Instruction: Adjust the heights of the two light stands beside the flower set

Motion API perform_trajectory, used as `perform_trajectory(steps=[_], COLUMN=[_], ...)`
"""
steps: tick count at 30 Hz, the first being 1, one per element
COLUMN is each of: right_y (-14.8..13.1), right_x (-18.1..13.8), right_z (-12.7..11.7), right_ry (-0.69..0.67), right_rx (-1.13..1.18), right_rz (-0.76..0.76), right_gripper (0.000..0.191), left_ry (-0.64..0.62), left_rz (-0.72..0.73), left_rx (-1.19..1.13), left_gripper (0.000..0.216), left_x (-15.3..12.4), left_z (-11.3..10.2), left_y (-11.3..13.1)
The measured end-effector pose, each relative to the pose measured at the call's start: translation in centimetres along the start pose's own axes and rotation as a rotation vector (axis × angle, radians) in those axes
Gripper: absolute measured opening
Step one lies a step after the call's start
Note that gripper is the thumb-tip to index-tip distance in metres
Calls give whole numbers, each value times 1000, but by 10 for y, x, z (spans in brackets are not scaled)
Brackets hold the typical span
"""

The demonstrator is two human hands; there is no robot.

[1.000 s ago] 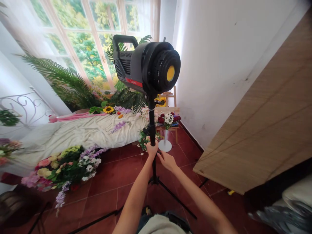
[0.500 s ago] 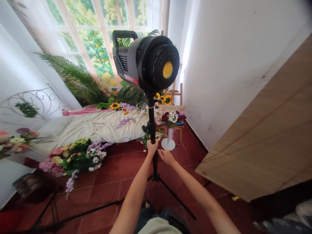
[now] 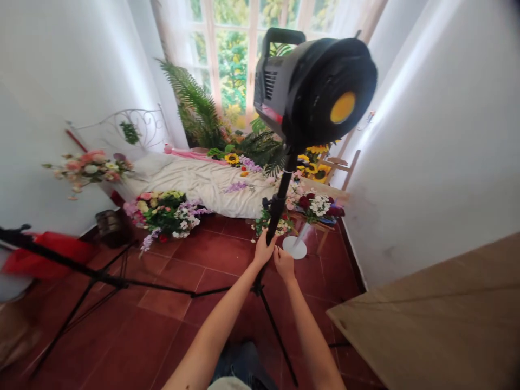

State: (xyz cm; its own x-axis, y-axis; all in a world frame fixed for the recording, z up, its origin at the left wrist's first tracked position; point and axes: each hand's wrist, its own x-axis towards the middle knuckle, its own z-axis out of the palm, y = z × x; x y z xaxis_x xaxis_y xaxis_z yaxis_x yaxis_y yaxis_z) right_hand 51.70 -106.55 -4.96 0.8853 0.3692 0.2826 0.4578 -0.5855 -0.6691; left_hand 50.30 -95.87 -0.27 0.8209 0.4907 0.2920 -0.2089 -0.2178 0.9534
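A black studio light (image 3: 312,89) with a carry handle and a round yellow front sits on top of a black light stand (image 3: 278,203). My left hand (image 3: 265,250) is wrapped around the stand's pole below a clamp joint. Close beside the pole on the right, my right hand (image 3: 284,264) is closed. Whatever its fingers hold, perhaps a small part of the stand, is hidden. The pole leans to the right in view, and its legs spread over the red tiles.
A second black stand (image 3: 117,281) spreads its legs at left. Ahead are a bed with a cream sheet (image 3: 203,181), a flower arrangement (image 3: 166,214) and a vase with a white base (image 3: 294,247). A large tan panel (image 3: 439,314) leans in at right.
My view has turned left, bringing more of the second stand into sight. The studio light now appears farther right and larger, with its pole more slanted. Both hands stay at the pole.
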Motion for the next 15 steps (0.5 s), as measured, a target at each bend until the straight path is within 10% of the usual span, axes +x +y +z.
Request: perform_trajectory(steps=[4,7,11,15], right_y=[-6,-12,-19,-23], right_x=[-10,-17,-25,-40], right_z=[4,7,12,28], right_ry=[63,110,150,218], right_rx=[20,-9,-62,-71], right_rz=[21,28,103,306], right_gripper=[49,53,56,52], left_ry=[16,-37,378,787], left_rz=[-157,-548,-947,-1171], left_rx=[-37,-114,-100,136], left_gripper=[29,26,14,13], left_x=[-58,-128,-230,-322], left_z=[-42,-99,-208,-333], left_y=[-41,-95,-139,-105])
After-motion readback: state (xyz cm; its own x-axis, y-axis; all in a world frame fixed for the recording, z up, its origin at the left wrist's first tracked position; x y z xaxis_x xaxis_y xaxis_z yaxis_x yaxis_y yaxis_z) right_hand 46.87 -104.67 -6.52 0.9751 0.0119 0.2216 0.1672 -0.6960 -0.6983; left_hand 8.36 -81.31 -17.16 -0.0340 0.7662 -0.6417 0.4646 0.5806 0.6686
